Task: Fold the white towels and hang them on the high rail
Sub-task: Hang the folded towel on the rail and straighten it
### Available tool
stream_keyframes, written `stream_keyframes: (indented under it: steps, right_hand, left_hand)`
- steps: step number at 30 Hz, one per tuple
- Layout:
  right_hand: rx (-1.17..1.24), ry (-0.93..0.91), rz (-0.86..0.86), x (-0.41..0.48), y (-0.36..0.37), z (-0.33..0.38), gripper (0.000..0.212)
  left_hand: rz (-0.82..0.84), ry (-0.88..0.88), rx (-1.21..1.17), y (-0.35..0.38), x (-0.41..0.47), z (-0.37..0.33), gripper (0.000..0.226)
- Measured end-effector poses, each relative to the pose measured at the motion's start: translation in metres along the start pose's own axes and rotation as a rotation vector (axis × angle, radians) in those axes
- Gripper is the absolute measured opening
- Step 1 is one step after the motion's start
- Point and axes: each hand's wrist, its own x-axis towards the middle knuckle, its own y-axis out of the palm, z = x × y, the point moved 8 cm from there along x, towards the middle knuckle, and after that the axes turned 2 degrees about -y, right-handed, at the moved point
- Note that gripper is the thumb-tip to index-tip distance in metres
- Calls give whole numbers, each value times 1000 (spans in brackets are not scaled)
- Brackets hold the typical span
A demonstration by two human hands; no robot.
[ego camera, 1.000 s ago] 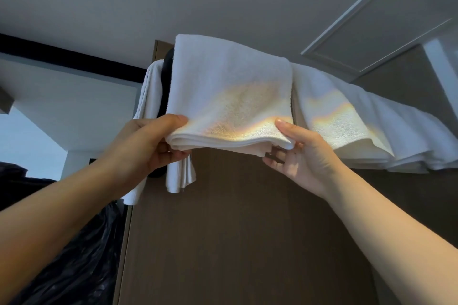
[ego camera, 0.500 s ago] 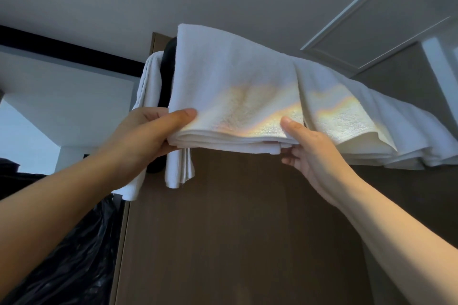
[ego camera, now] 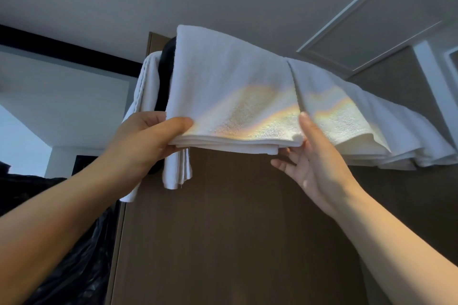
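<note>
Here the left hand [ego camera: 146, 141] pinches the lower left corner of the folded white towel [ego camera: 230, 86], thumb on top. The right hand [ego camera: 317, 163] lies loose, thumb against the towel's right edge and fingers straight beneath. The towel drapes high over the brown panel [ego camera: 235, 230], touching more white towels [ego camera: 371, 119] on its right.

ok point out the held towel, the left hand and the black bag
held towel [ego camera: 230, 86], head view, middle of its front face
left hand [ego camera: 146, 141], head view, back of the hand
black bag [ego camera: 81, 280], head view, its crinkled side
</note>
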Motion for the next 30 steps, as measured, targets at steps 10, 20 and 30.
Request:
stream_keyframes:
  steps: [10, 20, 30]
  right_hand:
    - [116, 173, -72, -1, -8, -1, 23]
    - [-165, 296, 44, 17, 2, -6, 22]
    - [10, 165, 57, 5, -5, 18, 25]
  left_hand:
    - [-5, -54, -49, -8, 6, 12, 24]
    - [50, -12, -49, -9, 2, 4, 39]
    - [-73, 13, 123, -21, 6, 17, 31]
